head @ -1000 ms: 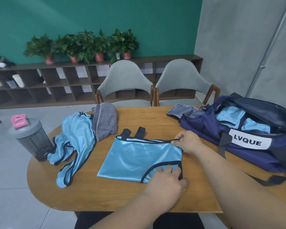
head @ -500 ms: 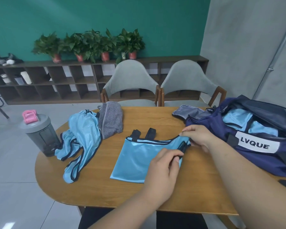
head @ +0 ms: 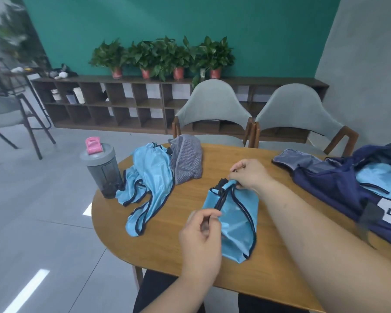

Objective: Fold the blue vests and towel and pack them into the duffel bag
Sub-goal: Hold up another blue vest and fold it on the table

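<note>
Now the folded vest [head: 235,215] lies on the table [head: 163,240], long axis running away from the person. Right hand [head: 251,175] pinches the far end, left hand [head: 201,240] the near edge. The duffel bag [head: 339,184] sits right, nearer the right hand.

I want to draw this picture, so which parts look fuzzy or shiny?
Head view: the top-left plant is smeared, the dark strap on the bag is blurry, the floor shows bright glare stripes, and the folded vest looks fairly sharp.

Light was even and fairly bright, shadows soft. White streaks glared on the floor [head: 54,199]. The upper left corner and the bag [head: 325,184] strap were smeared.
</note>
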Available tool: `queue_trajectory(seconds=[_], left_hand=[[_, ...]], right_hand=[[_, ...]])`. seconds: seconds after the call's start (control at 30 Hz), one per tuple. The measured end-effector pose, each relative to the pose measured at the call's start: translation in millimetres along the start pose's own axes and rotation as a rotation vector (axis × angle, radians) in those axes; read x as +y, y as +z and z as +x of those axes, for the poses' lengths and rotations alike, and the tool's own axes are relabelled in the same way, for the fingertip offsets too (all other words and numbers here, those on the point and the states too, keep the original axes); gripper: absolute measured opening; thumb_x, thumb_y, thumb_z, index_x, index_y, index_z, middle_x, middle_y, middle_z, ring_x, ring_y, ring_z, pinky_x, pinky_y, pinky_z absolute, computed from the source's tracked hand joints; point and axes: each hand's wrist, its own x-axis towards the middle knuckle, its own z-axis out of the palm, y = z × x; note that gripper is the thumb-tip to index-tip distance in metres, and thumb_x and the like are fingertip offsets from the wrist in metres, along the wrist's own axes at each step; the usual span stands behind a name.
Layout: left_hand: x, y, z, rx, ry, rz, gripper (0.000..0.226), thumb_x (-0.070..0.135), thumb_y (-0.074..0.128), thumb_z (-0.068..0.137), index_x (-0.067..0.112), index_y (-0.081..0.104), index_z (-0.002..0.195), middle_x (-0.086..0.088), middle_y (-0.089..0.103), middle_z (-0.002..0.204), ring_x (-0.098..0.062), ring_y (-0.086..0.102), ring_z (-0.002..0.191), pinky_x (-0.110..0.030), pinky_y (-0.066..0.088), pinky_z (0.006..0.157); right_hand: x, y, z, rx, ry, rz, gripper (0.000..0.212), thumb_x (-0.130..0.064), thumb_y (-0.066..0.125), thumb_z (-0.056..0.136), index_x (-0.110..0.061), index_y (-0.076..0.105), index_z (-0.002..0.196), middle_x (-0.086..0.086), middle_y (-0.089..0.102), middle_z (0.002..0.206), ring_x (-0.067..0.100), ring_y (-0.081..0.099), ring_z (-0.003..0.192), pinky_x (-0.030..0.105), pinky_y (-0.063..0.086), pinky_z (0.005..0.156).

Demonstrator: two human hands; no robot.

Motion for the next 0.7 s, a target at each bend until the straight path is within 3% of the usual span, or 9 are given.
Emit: queue_trajectory(seconds=[0.1,0.2,0.3,0.4,0.47,0.53,0.6,0.7], left_hand=[[-19,-19,6,0.04,0.009,0.179,0.025,0.013,0.069,0.095,0.037,0.073,0.087,0.011,0.067,0.084,-0.013,0.064,0.082,-0.02,0.049,0.071],[-40,-36,10,0.015,0.001,0.388,0.014,0.024,0.07,0.092,0.037,0.072,0.088,0.015,0.064,0.077,-0.01,0.061,0.078,-0.03,0.052,0.073],[-54,-47,10,-0.04,0.022,0.558,0.012,0.029,0.068,0.091,0.04,0.071,0.089,0.024,0.063,0.078,-0.005,0.058,0.083,-0.032,0.052,0.078],[-62,-52,11,-0.089,0.057,0.639,0.008,0.036,0.064,0.092,0.042,0.069,0.09,0.026,0.063,0.077,-0.004,0.057,0.083,-0.037,0.052,0.08],[-65,-53,14,-0.11,0.081,0.674,0.009,0.041,0.06,0.092,0.042,0.068,0.095,0.024,0.062,0.075,-0.005,0.056,0.08,-0.038,0.053,0.079],[-66,-53,19,-0.131,0.093,0.671,0.012,0.044,0.058,0.093,0.042,0.067,0.101,0.023,0.059,0.073,-0.005,0.057,0.076,-0.039,0.053,0.078],[-66,-56,25,-0.17,0.092,0.658,0.016,0.047,0.056,0.094,0.042,0.066,0.106,0.021,0.059,0.071,-0.005,0.058,0.072,-0.04,0.055,0.076],[-68,-59,30,-0.213,0.091,0.636,0.017,0.045,0.058,0.095,0.045,0.064,0.111,0.018,0.059,0.069,-0.005,0.058,0.067,-0.039,0.055,0.074]], right_hand=[[5,35,5,-0.015,-0.045,-0.174,0.014,-0.011,0.081,0.081,-0.021,0.072,0.085,0.001,0.069,0.08,0.022,0.072,0.071,0.038,0.064,0.064],[13,56,3,-0.006,-0.093,-0.359,0.012,-0.02,0.08,0.082,-0.025,0.071,0.089,-0.004,0.07,0.082,0.014,0.068,0.072,0.023,0.046,0.056],[26,74,2,0.021,-0.137,-0.398,0.014,-0.028,0.079,0.085,-0.027,0.068,0.094,-0.006,0.071,0.088,0.019,0.069,0.092,0.026,0.051,0.074],[32,82,-3,0.051,-0.194,-0.355,0.023,-0.043,0.068,0.095,-0.025,0.067,0.11,-0.009,0.071,0.081,0.024,0.066,0.102,0.035,0.054,0.084],[31,83,-14,0.052,-0.241,-0.343,0.033,-0.042,0.056,0.104,-0.019,0.063,0.125,-0.008,0.07,0.078,0.025,0.066,0.101,0.038,0.053,0.086],[31,79,-28,0.048,-0.288,-0.317,0.035,-0.034,0.048,0.108,-0.016,0.057,0.137,-0.006,0.071,0.085,0.023,0.067,0.095,0.038,0.053,0.084],[37,74,-48,0.029,-0.333,-0.284,0.039,-0.027,0.048,0.107,-0.019,0.051,0.145,-0.006,0.072,0.107,0.017,0.067,0.094,0.035,0.052,0.083],[56,64,-88,0.039,-0.459,-0.369,0.046,-0.035,0.057,0.103,-0.025,0.05,0.148,-0.011,0.057,0.141,0.011,0.054,0.128,0.025,0.043,0.104]])
